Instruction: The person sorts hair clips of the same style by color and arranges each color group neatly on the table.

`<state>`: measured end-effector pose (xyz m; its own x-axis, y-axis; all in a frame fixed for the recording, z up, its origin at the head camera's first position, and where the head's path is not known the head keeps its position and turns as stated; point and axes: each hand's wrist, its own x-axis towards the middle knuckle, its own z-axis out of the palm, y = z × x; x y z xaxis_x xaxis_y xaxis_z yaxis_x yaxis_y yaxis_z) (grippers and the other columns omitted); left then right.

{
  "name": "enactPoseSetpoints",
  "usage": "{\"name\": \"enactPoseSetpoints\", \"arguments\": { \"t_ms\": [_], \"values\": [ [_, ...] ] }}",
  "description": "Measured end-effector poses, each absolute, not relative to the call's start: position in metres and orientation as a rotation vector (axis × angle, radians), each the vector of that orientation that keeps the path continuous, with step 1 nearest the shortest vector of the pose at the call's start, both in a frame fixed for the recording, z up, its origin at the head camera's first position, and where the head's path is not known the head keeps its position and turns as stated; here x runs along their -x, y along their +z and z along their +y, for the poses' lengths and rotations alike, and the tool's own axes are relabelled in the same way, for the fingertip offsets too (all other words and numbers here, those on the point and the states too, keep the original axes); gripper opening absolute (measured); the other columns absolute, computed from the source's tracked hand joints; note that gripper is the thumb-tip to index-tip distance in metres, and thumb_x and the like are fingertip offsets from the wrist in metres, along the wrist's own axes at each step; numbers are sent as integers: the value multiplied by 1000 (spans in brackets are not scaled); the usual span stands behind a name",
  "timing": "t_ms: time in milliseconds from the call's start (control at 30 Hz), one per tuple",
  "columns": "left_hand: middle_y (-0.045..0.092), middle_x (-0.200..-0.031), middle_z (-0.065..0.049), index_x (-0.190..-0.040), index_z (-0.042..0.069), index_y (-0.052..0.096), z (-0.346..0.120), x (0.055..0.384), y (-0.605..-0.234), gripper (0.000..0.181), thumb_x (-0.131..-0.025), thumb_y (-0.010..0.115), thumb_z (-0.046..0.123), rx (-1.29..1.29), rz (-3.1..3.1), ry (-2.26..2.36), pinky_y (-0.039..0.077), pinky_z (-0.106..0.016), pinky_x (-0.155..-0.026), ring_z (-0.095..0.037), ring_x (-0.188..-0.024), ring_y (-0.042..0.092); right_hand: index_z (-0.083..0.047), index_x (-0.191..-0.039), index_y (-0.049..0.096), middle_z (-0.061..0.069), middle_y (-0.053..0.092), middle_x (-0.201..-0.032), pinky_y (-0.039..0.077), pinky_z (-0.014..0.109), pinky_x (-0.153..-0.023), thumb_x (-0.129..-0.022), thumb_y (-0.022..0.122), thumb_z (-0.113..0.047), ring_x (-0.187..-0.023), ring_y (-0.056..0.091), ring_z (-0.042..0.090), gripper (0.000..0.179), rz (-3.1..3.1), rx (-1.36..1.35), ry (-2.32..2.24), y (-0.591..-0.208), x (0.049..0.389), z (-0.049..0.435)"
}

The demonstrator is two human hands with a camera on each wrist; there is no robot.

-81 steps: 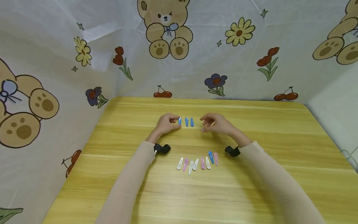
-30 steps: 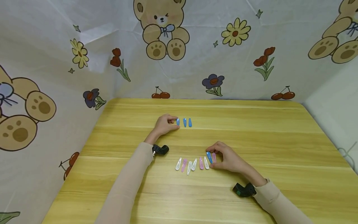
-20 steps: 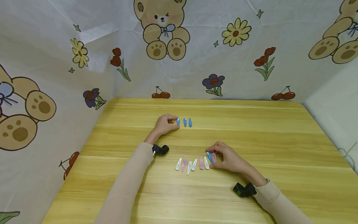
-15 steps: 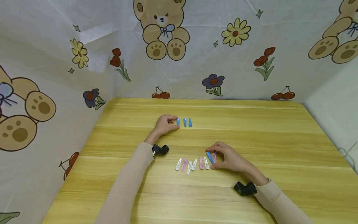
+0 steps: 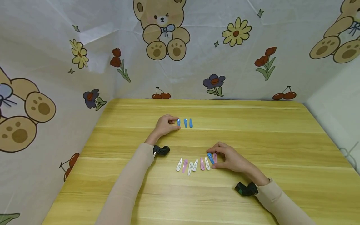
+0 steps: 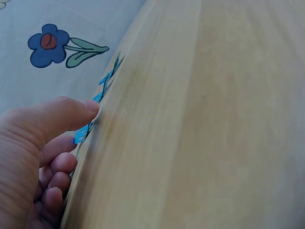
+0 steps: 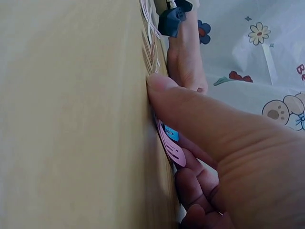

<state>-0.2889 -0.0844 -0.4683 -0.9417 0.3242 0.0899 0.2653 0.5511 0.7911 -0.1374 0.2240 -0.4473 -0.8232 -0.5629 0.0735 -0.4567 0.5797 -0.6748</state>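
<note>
In the head view three blue hair clips lie in a short row toward the back of the table. My left hand (image 5: 166,124) pinches the leftmost blue hair clip (image 5: 178,122) end to end between thumb and index finger. Beside it are the middle blue clip (image 5: 185,122) and the right one (image 5: 191,122). Closer to me, my right hand (image 5: 232,159) has thumb and index finger at the two ends of another blue hair clip (image 5: 210,157), pinching it. A pink hair clip (image 7: 172,151) lies alongside, inside the right hand's grasp; the other fingers curl behind it.
Left of the right hand runs a loose row of white and pink snap clips, among them a white clip (image 5: 179,164) and a pink clip (image 5: 202,163). The wooden table (image 5: 253,125) ends at a white cloth (image 5: 185,75) printed with bears and flowers.
My right hand has come from beside the back row of blue clips to the near row and taken hold of the blue clip there. The left hand has kept its place.
</note>
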Motion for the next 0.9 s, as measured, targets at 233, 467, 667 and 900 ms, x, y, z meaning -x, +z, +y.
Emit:
{"name": "enactPoseSetpoints", "arguments": {
  "t_ms": [233, 467, 667, 900],
  "values": [
    [58, -88, -6, -119, 5, 71, -84, 288, -468, 44, -79, 82, 20, -515, 2709, 1363, 39, -27, -71, -18, -77, 47, -10, -119, 69, -3, 61, -109, 47, 29, -86, -79, 82, -25, -97, 55, 10, 45, 2692, 908, -1079, -449, 137, 223],
    [59, -89, -6, -119, 5, 71, -84, 288, -467, 44, -79, 82, 21, -523, 2713, 1364, 39, -27, -71, -18, -78, 48, -10, -116, 71, -4, 61, -106, 48, 26, -81, -77, 84, -24, -92, 54, 8, 43, 2734, 959, -1074, -452, 138, 223],
    [59, -88, -6, -119, 5, 71, -84, 289, -467, 44, -79, 82, 21, -528, 2722, 1357, 39, -26, -70, -17, -76, 47, -10, -114, 72, -3, 62, -104, 48, 26, -80, -76, 85, -24, -91, 56, 9, 43, 2741, 1002, -1126, -454, 140, 222],
    [58, -87, -6, -119, 5, 71, -84, 290, -469, 45, -79, 82, 21, -537, 2721, 1353, 39, -27, -70, -18, -76, 47, -6, -113, 71, -2, 68, -101, 50, 27, -78, -75, 85, -19, -91, 60, 17, 42, 2729, 902, -1281, -447, 146, 223]
  ]
}}
